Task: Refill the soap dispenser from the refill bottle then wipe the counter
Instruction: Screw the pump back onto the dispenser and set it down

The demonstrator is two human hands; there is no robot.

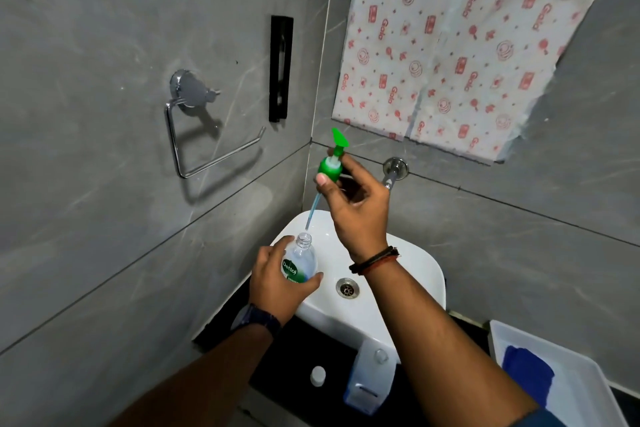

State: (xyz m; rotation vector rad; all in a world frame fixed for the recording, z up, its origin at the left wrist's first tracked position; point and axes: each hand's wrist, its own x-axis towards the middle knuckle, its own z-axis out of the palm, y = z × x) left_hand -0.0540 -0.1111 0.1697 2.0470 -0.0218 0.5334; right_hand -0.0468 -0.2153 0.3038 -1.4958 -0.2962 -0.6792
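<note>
Left hand (277,284) wraps the dispenser (300,262), fingers curled round its body. We see it upright over the far-left part of the sink (408,274), neck open.

The cap (318,375) sits loose on the near counter (311,333).

The pump (330,166) is off the dispenser and pinched in the right hand (360,208), up and right of the neck. Its tube (313,208) slants down-left, tip just above the mouth, apart from it.

Key relation, as we read it: the refill (367,385) stands near on the counter, under the right forearm. The right hand is nearer but busy with the pump, so we judge the pump needs parking first.

At far right, a cloth (528,378) lies in a tray (588,374) cut off by the frame edge.

We can't make out the dispenser's soap level, and the refill's label and fill are blurred.
</note>
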